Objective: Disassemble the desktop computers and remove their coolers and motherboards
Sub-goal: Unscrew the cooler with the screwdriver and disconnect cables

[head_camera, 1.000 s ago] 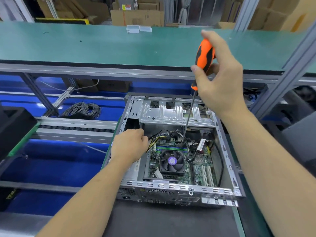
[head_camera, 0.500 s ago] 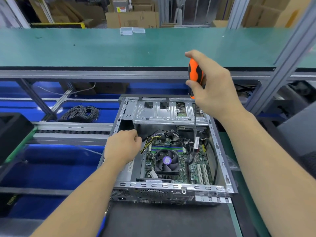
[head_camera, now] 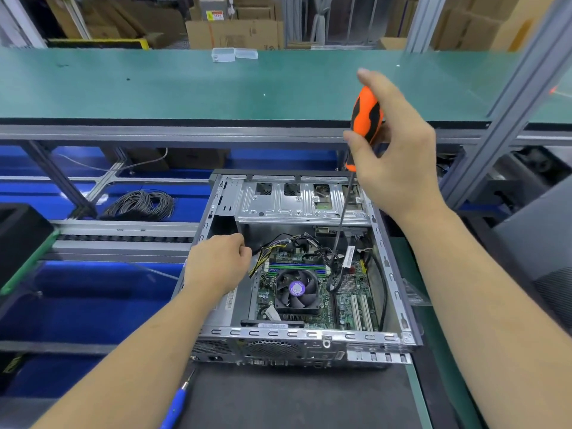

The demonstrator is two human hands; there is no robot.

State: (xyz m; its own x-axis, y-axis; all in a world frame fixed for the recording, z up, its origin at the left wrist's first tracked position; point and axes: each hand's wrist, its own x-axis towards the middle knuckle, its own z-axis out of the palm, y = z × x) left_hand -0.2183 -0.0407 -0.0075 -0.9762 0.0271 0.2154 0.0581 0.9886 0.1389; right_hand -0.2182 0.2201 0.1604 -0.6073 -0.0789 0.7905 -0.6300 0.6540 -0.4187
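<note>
case (head_camera: 387, 267) open | cooler (head_camera: 297, 289), motherboard (head_camera: 349, 292) still in | our right hand (head_camera: 399, 156) fingers clamp screwdriver (head_camera: 365, 116) | left hand (head_camera: 216, 264) fingers curled, contents hidden

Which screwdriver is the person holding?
The orange-and-black screwdriver, gripped by the right hand. The blue one lies untouched beside the left arm.

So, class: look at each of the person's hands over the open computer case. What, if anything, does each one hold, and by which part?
Right hand grips the screwdriver by its orange handle. What the curled left hand holds cannot be told.
</note>
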